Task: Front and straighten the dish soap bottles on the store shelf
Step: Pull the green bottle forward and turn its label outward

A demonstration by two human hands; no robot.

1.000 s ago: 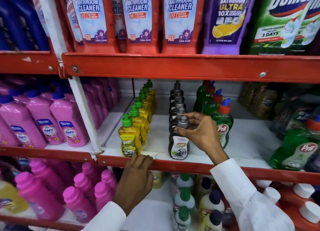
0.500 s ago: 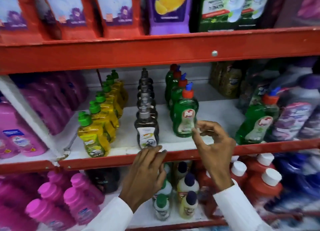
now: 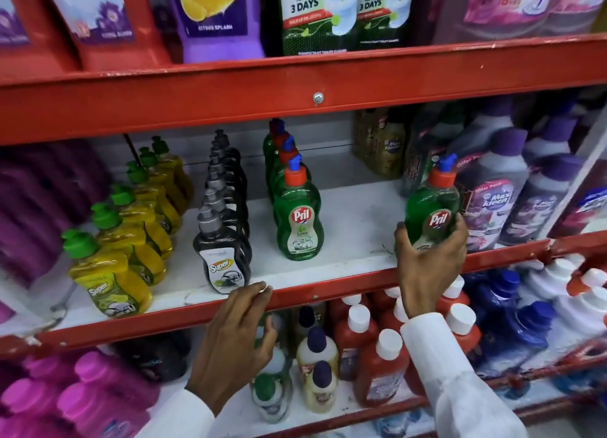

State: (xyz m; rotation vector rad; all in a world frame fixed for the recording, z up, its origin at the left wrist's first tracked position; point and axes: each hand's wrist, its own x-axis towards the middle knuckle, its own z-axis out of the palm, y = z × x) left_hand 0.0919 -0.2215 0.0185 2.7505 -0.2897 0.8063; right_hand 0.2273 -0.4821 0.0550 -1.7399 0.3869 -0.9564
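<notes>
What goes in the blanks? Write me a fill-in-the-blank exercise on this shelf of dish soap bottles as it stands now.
1. The right hand grips a green Pril bottle with an orange cap that stands apart from its ____ row.
2. The left hand rests its fingertips on the shelf's ____ front rail.
3. The yellow bottles carry ____ caps.

Missing words: green; red; green

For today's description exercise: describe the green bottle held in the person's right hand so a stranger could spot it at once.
Find the white middle shelf with the red front rail. Near its right end, beside purple-capped bottles, the right hand grips a lone green Pril bottle. Unlike the green Pril row further left, it stands apart, slightly tilted.
</notes>
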